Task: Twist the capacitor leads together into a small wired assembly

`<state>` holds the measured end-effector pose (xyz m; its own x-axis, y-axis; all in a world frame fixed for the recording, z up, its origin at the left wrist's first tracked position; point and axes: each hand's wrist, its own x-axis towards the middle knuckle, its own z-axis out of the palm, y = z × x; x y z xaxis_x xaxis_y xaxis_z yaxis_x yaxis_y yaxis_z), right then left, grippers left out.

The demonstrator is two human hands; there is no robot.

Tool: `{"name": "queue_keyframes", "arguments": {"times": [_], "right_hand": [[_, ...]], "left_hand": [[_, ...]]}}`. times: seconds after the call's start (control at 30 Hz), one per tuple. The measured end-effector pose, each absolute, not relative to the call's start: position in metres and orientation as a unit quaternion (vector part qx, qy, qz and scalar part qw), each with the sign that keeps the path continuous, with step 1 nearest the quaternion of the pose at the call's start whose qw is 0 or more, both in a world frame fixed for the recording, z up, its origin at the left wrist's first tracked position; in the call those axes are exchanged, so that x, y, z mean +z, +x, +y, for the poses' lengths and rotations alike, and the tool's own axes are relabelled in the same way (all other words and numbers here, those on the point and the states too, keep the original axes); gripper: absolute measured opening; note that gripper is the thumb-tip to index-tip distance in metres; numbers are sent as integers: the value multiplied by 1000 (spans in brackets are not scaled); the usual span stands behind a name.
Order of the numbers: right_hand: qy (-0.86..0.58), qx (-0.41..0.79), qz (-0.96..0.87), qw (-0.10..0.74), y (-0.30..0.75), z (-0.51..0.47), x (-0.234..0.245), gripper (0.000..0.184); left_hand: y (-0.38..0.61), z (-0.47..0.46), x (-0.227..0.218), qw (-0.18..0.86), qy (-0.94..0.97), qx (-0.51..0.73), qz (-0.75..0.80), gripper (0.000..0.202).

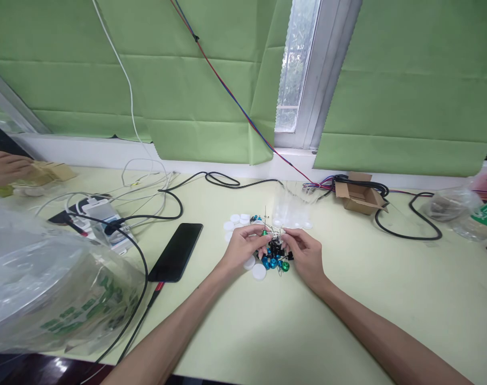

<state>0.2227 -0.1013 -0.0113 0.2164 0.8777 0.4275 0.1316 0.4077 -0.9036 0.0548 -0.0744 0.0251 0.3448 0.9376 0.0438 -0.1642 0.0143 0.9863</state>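
My left hand [245, 245] is closed in a pinch over a heap of small parts. At its fingertips is a small green metallic part [264, 233], with a thin metal rod standing up beside it. My right hand [308, 253] pinches too, its fingertips touching thin silvery wire-like pieces [276, 233] between the hands; which hand bears these is unclear. Under the fingers lie black parts [275, 249], shiny blue round parts [272, 262] and a green round part [285, 266]. White round caps [259, 271] lie around my left hand, some partly hidden.
A black phone [176, 252] lies left of my hands, near a power strip [107, 222] with tangled cables. A clear plastic bag [54, 289] fills the left front. Behind stand clear plastic pieces [291, 206] and a small cardboard box [361, 198]. Another person's hand [6, 168] is at far left.
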Motion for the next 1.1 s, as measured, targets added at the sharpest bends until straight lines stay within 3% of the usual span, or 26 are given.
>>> {"name": "queue_keyframes", "arguments": {"times": [0.9,1.1], "right_hand": [[-472,291,-583,594,224,-103,-8,20],[-462,277,-595,597,223,-103,-8,14]], "left_hand": [[56,-76,28,607,536,452,374,30],[55,-76,29,623,519,451,374,25]]}}
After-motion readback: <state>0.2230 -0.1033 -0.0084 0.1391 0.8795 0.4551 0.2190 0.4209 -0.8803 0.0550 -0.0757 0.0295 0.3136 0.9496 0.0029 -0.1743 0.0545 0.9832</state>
